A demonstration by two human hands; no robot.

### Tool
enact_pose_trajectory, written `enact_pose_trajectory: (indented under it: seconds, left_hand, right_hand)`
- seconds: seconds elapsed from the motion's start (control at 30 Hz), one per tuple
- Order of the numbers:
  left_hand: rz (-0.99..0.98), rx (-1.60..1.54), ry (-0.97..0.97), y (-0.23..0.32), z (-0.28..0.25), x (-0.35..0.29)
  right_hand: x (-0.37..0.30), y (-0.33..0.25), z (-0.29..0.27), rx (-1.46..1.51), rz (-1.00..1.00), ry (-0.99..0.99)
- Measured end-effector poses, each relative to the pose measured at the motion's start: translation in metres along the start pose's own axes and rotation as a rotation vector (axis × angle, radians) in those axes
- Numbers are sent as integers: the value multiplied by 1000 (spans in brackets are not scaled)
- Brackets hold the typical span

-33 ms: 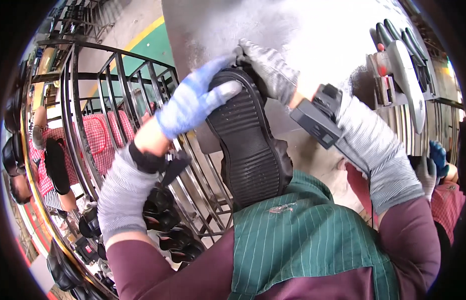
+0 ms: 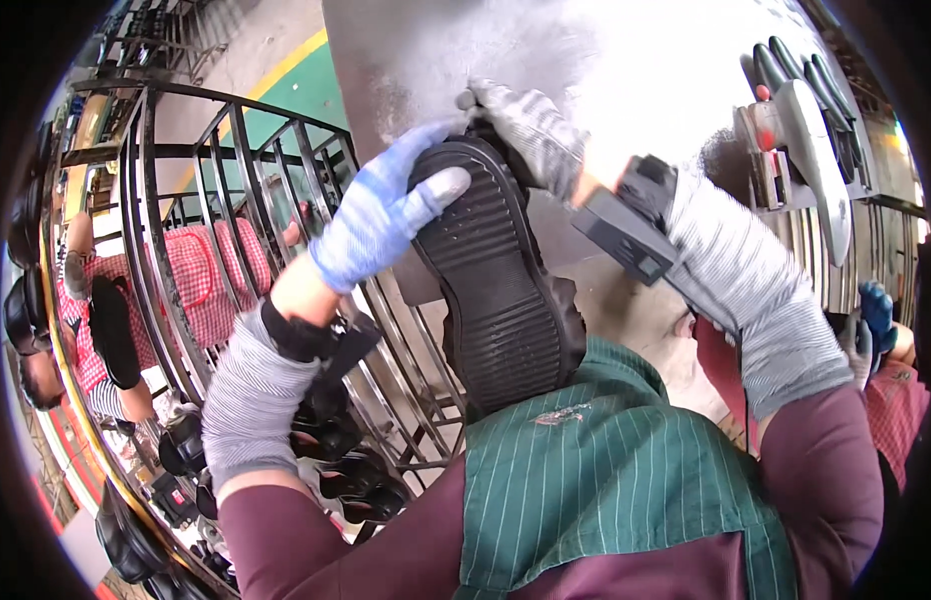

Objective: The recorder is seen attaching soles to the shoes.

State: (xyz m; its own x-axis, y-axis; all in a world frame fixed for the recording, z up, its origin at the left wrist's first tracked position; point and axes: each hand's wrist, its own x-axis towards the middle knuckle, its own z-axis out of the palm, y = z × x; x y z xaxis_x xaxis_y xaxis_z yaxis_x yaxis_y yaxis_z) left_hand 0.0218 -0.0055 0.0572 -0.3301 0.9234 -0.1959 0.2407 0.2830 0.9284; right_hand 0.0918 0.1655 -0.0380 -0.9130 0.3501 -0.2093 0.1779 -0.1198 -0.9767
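A black shoe [image 2: 496,290] stands on end before me, its ridged sole turned toward me and its lower end against my green striped apron [image 2: 606,470]. My left hand [image 2: 376,215], in a blue glove with grey fingertips, is closed round the shoe's upper end, the thumb lying on the sole's edge. In a grey striped glove, my right hand [image 2: 534,135] is closed at the far side of that same end. Its fingertips pinch the dark upper there, partly hidden behind the shoe.
A grey worktable [image 2: 636,50] lies beyond the shoe, with a silver curved tool [image 2: 816,160] and dark handled pieces at its right. On my left stands a black metal rack [image 2: 241,160], with several black shoes [image 2: 361,485] below. People in red checked clothing sit at both sides.
Both hands have shifted slightly to the left along the shoe's upper end. My left thumb sits a little nearer the sole's edge. The shoe has hardly moved.
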Motion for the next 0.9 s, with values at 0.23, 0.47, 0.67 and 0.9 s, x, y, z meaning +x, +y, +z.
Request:
enact_pose_trajectory:
  seconds: [0.23, 0.47, 0.67, 0.9]
  left_hand:
    - [21, -164, 223, -21, 15, -25]
    - [181, -421, 477, -74, -21, 26]
    - [36, -538, 26, -61, -5, 77]
    - [-15, -533, 49, -27, -4, 65]
  right_hand:
    - [28, -5, 31, 217, 151, -89]
    - [27, -24, 30, 500, 284, -100]
    - [15, -25, 14, 316, 10, -72]
    - [-12, -56, 18, 213, -110, 31]
